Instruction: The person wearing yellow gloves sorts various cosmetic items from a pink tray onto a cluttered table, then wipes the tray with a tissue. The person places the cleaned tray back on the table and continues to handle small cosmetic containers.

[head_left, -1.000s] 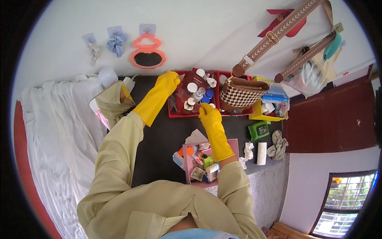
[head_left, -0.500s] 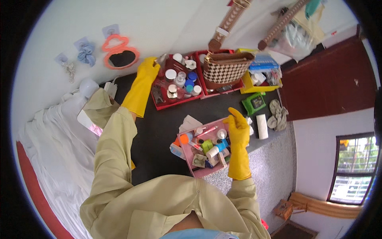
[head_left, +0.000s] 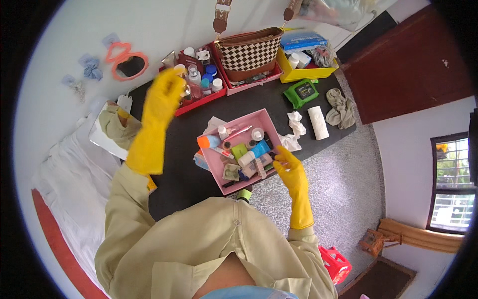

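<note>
My left hand (head_left: 164, 89), in a yellow rubber glove, is above the near left corner of the red box (head_left: 196, 105). Its fingers are loosely bent, and I see nothing in them. A grey tube (head_left: 170, 59) leans at that box's back left, beside bottles and jars. My right hand (head_left: 290, 169), gloved the same way, is beside the near right corner of a pink box (head_left: 215, 172), fingers apart and slightly curved. Inside lie a white-capped blue tube (head_left: 260, 148), an orange-capped bottle (head_left: 209, 141) and several other small cosmetics.
A checkered handbag (head_left: 250, 54) sits on another red box, next to a yellow box (head_left: 308, 74). Nearer are a green wipes pack (head_left: 301, 93), a white roll (head_left: 318, 123), crumpled tissues (head_left: 297, 124) and a grey cloth (head_left: 340, 108). A mirror (head_left: 107, 142) stands left on the black table (head_left: 172, 164).
My left hand has come away from the grey tube, which remains in the red box. My right hand has moved down along the pink box's right side. The view has shifted.
</note>
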`<state>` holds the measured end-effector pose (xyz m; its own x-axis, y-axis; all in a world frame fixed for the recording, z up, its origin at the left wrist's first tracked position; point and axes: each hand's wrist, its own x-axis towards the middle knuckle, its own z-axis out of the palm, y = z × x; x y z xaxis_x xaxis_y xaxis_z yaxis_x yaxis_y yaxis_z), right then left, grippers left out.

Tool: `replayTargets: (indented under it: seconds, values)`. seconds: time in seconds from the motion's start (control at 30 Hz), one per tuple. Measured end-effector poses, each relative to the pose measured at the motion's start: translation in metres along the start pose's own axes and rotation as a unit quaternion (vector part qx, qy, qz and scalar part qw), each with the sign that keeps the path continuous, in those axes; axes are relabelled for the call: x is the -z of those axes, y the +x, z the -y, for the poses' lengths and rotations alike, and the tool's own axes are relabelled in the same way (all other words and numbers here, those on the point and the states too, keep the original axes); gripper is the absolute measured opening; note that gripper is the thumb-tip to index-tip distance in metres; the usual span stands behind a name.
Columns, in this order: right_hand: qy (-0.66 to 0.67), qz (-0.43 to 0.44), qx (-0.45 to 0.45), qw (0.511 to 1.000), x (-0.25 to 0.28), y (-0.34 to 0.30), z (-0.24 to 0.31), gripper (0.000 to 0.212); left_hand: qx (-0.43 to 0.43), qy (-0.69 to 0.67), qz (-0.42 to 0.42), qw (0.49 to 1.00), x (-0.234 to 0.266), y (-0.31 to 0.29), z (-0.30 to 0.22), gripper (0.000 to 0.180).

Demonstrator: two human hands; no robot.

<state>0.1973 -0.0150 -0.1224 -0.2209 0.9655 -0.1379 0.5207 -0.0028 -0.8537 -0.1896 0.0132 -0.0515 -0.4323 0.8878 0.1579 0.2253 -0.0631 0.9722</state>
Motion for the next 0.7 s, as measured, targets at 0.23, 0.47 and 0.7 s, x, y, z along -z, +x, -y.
replayTargets:
  seconds: [0.23,0.47,0.7]
  values:
    - [-0.250,0.007,0.227,0.941,-0.023,-0.011,-0.016,0.037,0.023,0.362,0.358,0.861,-0.136,-0.124,0.017,0.059]
    - [-0.445,0.007,0.218,0.869,-0.066,0.008,-0.029,0.029,0.157,0.204,0.244,0.935,-0.204,-0.127,0.143,0.056]
    - [-0.332,-0.032,0.135,0.933,-0.011,0.016,-0.005,0.025,-0.042,0.385,0.350,0.853,-0.188,-0.127,0.080,0.068]
